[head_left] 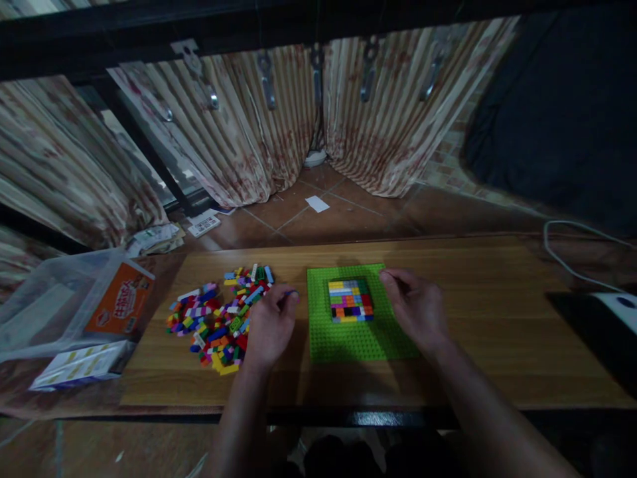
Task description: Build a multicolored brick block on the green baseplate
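Note:
My left hand (275,322) is closed in a pinch between the brick pile and the green baseplate, with a small dark blue brick (291,293) showing at its fingertips. My right hand (415,305) hovers at the right edge of the green baseplate (326,345). Its thumb and fingers are pressed together, and I cannot make out whether anything is between them. A square block of many-coloured bricks (350,300) sits on the baseplate, between my hands. Left of my left hand lies a loose pile of mixed bricks (219,335).
The wooden table (497,318) carries all of this. On the left stand a clear plastic bin (64,292) with an orange label and a white box (82,365). At right lies a black and white device (617,312) with a white cable (547,239). Striped curtains (239,133) hang behind.

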A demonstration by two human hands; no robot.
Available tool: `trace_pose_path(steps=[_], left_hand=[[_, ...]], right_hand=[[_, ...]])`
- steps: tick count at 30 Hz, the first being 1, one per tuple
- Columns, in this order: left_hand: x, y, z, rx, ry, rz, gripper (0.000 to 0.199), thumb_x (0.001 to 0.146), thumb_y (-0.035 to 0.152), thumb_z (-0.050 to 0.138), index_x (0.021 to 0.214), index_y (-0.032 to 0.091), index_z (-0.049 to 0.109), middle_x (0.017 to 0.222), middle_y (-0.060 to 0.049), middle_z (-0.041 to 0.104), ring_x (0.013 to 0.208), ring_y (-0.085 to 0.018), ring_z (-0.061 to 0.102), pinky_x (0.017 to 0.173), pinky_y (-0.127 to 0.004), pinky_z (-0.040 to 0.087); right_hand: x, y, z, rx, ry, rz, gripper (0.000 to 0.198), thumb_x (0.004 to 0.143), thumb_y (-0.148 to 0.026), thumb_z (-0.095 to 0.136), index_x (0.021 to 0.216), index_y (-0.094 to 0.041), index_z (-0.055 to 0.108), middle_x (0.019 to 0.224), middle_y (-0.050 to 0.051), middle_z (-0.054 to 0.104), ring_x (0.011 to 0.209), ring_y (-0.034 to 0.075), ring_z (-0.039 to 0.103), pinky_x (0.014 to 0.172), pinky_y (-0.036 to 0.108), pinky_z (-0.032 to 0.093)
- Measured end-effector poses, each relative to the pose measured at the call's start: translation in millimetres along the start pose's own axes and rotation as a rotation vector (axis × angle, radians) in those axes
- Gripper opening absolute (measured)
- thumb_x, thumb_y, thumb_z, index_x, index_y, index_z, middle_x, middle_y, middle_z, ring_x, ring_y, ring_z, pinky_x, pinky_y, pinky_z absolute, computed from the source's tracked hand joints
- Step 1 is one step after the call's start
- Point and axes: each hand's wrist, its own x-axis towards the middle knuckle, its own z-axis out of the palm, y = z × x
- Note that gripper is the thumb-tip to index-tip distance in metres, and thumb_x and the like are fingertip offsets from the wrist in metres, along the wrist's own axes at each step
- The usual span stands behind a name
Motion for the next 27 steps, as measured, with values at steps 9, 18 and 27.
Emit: trace_pose_path(steps=[9, 18, 27], left_hand=[[-6.5, 9.1, 44.1, -0.116, -0.128, -0.019, 0.034, 0.088, 0.024, 0.05, 0.12, 0.018, 0.057, 0.119, -0.012, 0.067, 0.103, -0.021, 0.066, 0.087, -0.035, 0.055], [-13.3, 21.7, 60.7, 0.018, -0.168, 0.04, 0.054, 0.085, 0.026, 0.055, 0.137, 0.014, 0.046, 0.131, -0.014, 0.06, 0.123, -0.025, 0.056, 0.104, -0.04, 0.047], [-14.9, 25.2, 58.7, 0.176, -0.15, 0.123, 0.047, 0.086, 0.026, 0.053, 0.131, 0.014, 0.052, 0.123, -0.013, 0.065, 0.115, -0.027, 0.059, 0.106, -0.041, 0.044]], right_hand=[[-1.7, 10.6, 12.7, -0.184, -0.174, 0.048, 0.031, 0.089, -0.032, 0.046, 0.106, -0.02, 0.069, 0.095, 0.009, 0.073, 0.079, 0.023, 0.068, 0.075, 0.036, 0.053], [-12.3, 6.7, 27.0, -0.268, -0.36, -0.056, 0.038, 0.091, -0.031, 0.042, 0.122, -0.018, 0.06, 0.116, 0.013, 0.066, 0.099, 0.028, 0.066, 0.09, 0.044, 0.052], [-8.5, 13.8, 29.1, -0.383, -0.399, -0.099, 0.045, 0.09, -0.04, 0.039, 0.122, -0.016, 0.06, 0.109, 0.015, 0.067, 0.088, 0.029, 0.067, 0.078, 0.043, 0.054]])
